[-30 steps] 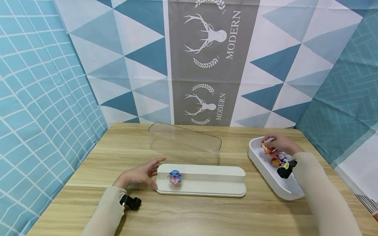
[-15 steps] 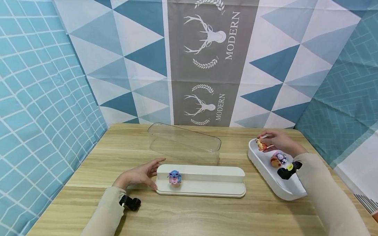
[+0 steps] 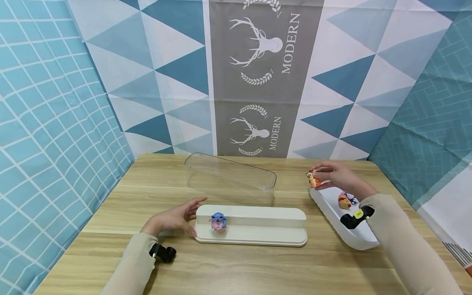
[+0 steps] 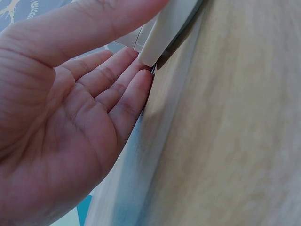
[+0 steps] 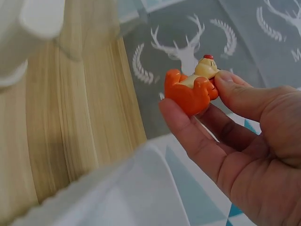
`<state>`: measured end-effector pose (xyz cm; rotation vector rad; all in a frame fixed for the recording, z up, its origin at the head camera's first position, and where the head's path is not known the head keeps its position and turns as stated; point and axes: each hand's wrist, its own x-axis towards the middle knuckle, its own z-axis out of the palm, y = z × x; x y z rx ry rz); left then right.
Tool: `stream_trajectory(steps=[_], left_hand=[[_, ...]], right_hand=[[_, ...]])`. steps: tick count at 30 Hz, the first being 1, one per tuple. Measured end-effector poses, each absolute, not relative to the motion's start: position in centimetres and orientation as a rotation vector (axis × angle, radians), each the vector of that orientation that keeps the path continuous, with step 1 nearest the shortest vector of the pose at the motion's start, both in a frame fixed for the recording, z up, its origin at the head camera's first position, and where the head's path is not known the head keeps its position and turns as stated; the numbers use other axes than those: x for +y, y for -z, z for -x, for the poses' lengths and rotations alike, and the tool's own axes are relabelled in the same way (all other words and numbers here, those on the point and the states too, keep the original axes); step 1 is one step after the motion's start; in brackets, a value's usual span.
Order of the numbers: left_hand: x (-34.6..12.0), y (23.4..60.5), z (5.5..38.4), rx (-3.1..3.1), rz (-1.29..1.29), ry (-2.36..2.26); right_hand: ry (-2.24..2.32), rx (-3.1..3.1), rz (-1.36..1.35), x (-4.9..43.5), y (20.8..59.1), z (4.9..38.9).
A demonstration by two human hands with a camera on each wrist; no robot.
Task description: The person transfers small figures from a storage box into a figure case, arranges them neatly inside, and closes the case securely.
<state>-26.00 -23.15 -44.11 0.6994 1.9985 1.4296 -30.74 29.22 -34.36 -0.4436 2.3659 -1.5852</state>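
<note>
My right hand (image 3: 338,175) pinches an orange and yellow tiger figurine (image 5: 190,92) with a red nose between thumb and fingertips, above the left rim of the white tray (image 3: 332,224). In the right wrist view the figurine is tipped back, its feet toward the camera. Two more figurines stay in the tray: an orange bear-like one (image 3: 344,202) and a purple and white one (image 3: 351,196), partly covered. My left hand (image 3: 174,215), fingers extended, touches the left end of a cream stepped display base (image 3: 264,235). Toward that end stands a blue and pink figurine (image 3: 218,222) wearing sunglasses.
Behind the base lies a long clear plastic cover (image 3: 231,177), its rim edged dark. All of this is on a wooden table (image 3: 231,273). Patterned cloths (image 3: 176,67) hang at the back and sides.
My right hand has lifted the tiger figurine out of the tray and carried it left over the rim. My left hand and the base have stayed put.
</note>
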Motion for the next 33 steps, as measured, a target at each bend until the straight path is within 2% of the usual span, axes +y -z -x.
stream_trajectory(steps=[14, 33], left_hand=[[-23.1, 44.0, 26.0, 1.994, -0.698, -1.436], [-23.2, 44.2, 26.1, 1.995, -0.723, -1.432]], right_hand=[[1.704, 2.242, 0.594, 24.7, 34.1, 29.6], [1.800, 2.030, 0.740, 19.5, 35.8, 27.8]])
